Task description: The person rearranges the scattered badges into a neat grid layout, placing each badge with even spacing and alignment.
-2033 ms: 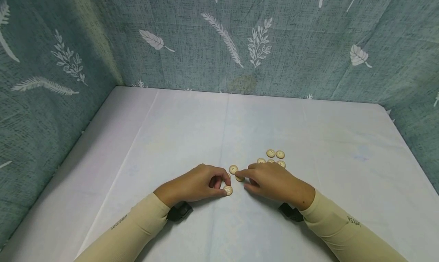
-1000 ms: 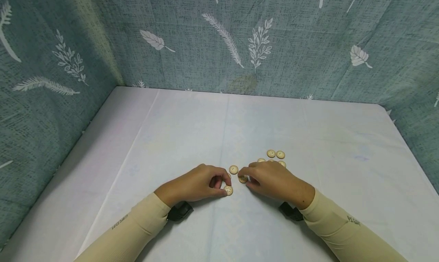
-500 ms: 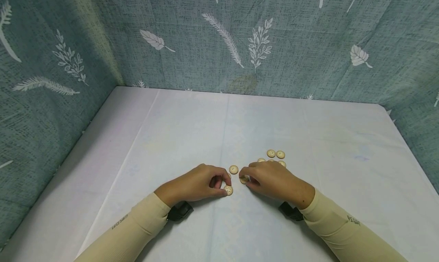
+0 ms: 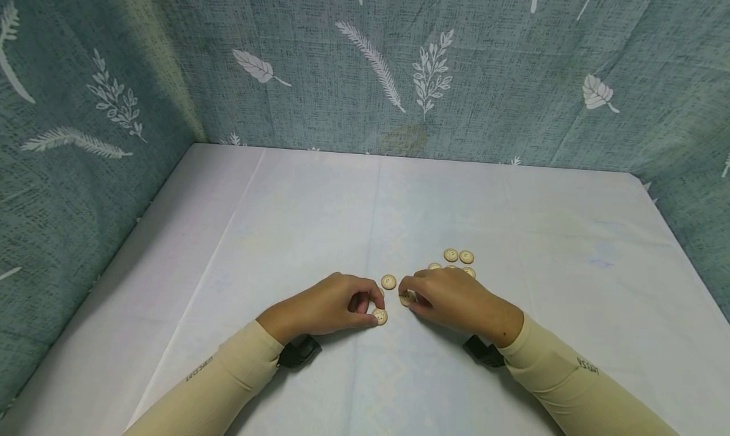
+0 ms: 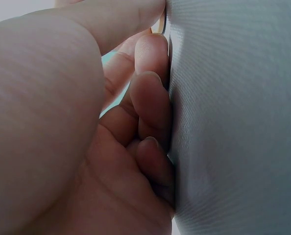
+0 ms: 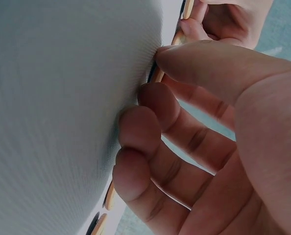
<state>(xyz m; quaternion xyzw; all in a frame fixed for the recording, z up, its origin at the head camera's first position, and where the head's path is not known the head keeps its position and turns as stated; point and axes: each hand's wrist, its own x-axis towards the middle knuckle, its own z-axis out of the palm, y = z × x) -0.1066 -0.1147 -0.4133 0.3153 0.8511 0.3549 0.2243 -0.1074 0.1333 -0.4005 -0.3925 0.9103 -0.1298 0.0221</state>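
In the head view my left hand [image 4: 336, 306] is low over the table, thumb and index finger pinching a round wooden button [image 4: 379, 317]. A second button [image 4: 381, 293] is mostly hidden behind those fingers, and another button [image 4: 388, 282] lies flat just beyond. To the right, my right hand [image 4: 447, 301] has its thumb and curled index finger at opposite edges of a wooden button [image 4: 407, 298]. The right wrist view shows this button's edge [image 6: 158, 74] between thumb and index finger, close against the cloth, the other fingers [image 6: 138, 129] bent above the table.
Beyond my right hand, several more buttons [image 4: 450, 255] lie grouped on the white cloth-covered table [image 4: 296, 214], some partly hidden by the hand. Green leaf-patterned fabric [image 4: 319, 75] rises at the back and sides.
My right hand has drawn its button slightly right, away from the two on the left, and its index finger has gone from stretched out to curled. The left hand stays put.
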